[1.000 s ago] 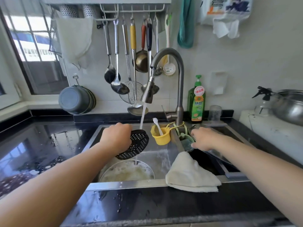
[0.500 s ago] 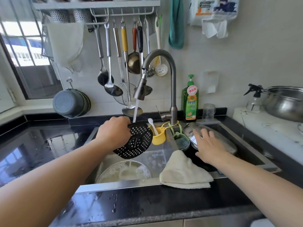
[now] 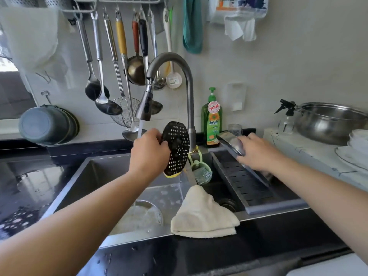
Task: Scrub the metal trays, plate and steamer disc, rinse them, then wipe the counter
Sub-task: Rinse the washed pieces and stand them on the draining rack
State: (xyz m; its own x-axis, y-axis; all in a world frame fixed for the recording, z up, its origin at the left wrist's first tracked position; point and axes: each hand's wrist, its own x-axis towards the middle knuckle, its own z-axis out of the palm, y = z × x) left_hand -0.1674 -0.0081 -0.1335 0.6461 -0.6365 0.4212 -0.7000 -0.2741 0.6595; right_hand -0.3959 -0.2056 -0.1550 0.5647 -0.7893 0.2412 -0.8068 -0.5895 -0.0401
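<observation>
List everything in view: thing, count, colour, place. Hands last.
steamer disc: 1, black, perforated, held on edge beside the running water
metal tray: 1, silver, tilted over the right basin
drain rack: 1, dark grey, in the right basin
faucet: 1, grey, water running
pan: 1, metal, sudsy, in the left basin
cloth: 1, cream, draped over the sink's front edge
soap bottle: 1, green, behind the sink
hanging utensils: several, on the wall rail
big bowl: 1, steel, far right counter
spray bottle: 1, clear, black head, beside the bowl
left hand: grips the disc
right hand: holds the tray
</observation>
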